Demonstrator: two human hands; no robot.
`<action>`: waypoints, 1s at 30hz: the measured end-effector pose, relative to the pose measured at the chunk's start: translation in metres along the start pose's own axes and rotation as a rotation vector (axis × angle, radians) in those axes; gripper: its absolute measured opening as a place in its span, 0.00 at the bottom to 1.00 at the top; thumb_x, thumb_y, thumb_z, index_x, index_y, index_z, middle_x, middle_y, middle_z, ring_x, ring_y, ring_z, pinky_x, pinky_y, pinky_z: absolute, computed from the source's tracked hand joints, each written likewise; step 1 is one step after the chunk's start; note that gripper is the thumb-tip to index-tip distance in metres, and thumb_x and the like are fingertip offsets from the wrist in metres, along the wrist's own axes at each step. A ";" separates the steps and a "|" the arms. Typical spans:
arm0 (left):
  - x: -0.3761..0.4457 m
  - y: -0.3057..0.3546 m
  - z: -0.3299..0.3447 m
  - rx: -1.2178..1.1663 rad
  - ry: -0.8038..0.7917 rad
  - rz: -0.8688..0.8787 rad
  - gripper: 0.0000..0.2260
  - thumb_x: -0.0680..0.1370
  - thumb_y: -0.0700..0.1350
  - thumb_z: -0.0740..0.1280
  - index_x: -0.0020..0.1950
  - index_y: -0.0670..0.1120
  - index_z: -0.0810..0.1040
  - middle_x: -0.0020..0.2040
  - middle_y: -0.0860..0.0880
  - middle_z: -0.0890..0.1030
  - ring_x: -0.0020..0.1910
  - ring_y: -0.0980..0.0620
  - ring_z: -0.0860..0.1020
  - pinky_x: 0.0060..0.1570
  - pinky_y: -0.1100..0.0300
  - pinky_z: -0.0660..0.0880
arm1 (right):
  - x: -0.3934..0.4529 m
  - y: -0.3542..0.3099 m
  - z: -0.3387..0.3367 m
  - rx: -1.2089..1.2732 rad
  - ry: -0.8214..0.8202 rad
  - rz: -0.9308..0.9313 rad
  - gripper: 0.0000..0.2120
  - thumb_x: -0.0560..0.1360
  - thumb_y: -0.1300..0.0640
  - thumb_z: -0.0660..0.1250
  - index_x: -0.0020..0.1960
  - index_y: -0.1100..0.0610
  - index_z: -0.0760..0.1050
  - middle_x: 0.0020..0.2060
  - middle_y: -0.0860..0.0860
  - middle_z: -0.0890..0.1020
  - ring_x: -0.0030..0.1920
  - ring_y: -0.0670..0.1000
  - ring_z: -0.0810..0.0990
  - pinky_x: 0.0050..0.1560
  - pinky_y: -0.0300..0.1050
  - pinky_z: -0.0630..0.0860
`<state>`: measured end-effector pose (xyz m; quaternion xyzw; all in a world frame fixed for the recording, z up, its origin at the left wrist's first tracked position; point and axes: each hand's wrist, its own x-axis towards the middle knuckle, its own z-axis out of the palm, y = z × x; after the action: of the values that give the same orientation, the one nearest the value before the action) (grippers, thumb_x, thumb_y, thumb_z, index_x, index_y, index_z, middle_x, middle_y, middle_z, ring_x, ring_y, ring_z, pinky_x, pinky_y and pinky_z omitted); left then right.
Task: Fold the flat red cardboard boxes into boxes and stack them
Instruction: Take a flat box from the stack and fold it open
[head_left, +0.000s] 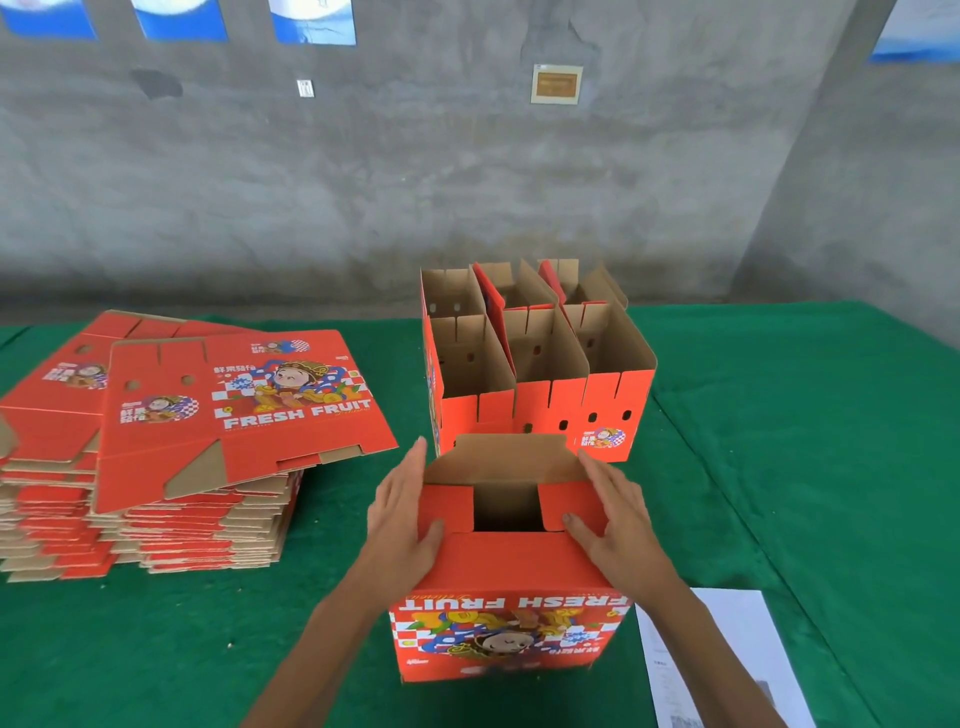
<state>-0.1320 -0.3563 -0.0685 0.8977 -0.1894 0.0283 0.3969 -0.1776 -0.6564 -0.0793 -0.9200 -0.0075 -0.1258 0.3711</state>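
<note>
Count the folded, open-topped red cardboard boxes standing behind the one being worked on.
6 folded red cardboard boxes, in two rows of three: front left, front middle, front right, back left, back middle, back right. More may be hidden behind.

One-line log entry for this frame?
step: folding flaps | left hand: on left flap | right hand: on right flap | box: upside down | flat stack: left

A green-covered table (779, 415) carried a pile of flat red boxes (145, 467) well left of the fingers, folded boxes (540, 364) just beyond them, and a white sheet (727, 660) to their right.
</note>
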 end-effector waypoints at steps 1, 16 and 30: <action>0.001 0.000 -0.001 0.010 -0.016 0.005 0.44 0.80 0.39 0.66 0.80 0.71 0.42 0.80 0.67 0.53 0.79 0.61 0.49 0.77 0.46 0.50 | 0.000 0.000 -0.001 0.000 0.021 -0.006 0.36 0.79 0.50 0.71 0.79 0.34 0.56 0.73 0.36 0.65 0.71 0.44 0.62 0.73 0.55 0.65; 0.000 0.009 0.007 0.121 -0.194 -0.235 0.43 0.72 0.76 0.64 0.80 0.61 0.54 0.78 0.61 0.51 0.70 0.49 0.71 0.67 0.47 0.75 | -0.010 -0.016 0.001 0.041 -0.138 0.286 0.48 0.64 0.23 0.71 0.75 0.39 0.56 0.78 0.36 0.52 0.69 0.45 0.69 0.68 0.52 0.72; 0.001 0.022 0.021 0.323 -0.057 -0.328 0.29 0.82 0.69 0.50 0.79 0.57 0.59 0.82 0.50 0.52 0.71 0.40 0.72 0.64 0.40 0.74 | -0.015 -0.023 0.000 -0.063 -0.145 0.438 0.54 0.67 0.17 0.56 0.82 0.46 0.48 0.80 0.48 0.60 0.76 0.55 0.68 0.72 0.58 0.67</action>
<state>-0.1410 -0.3849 -0.0672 0.9688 -0.0450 -0.0321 0.2417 -0.1949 -0.6381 -0.0674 -0.9175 0.1696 0.0238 0.3591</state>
